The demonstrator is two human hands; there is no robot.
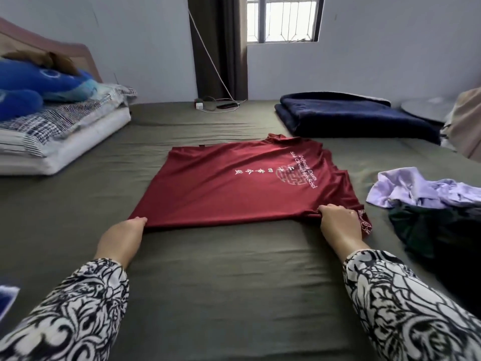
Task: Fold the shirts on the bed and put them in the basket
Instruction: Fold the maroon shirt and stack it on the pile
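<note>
left hand reaches forward from lower left of the frame, fingers curled under and pinching the near left corner of the red shirt. right hand reaches from lower right, fingers curled over the near edge of the same shirt, gripping the cloth close to its right side. both arms extended, in black-and-white patterned sleeves, wrists bare.

red shirt lies spread flat at centre frame on the bed, white printed lettering and an emblem toward its right half, one sleeve folded out past the right hand. near edge looks doubled over.

bed covered in an olive-green sheet, lightly creased. right of frame: a crumpled lilac shirt touching a dark green garment just below it. upper right: a folded navy blanket. upper left: stacked checked pillows with a blue plush toy on top. far edge of the bed at centre: a charger and cable beside a dark phone. behind, pale wall, dark curtain, barred window. basket not in view.
</note>
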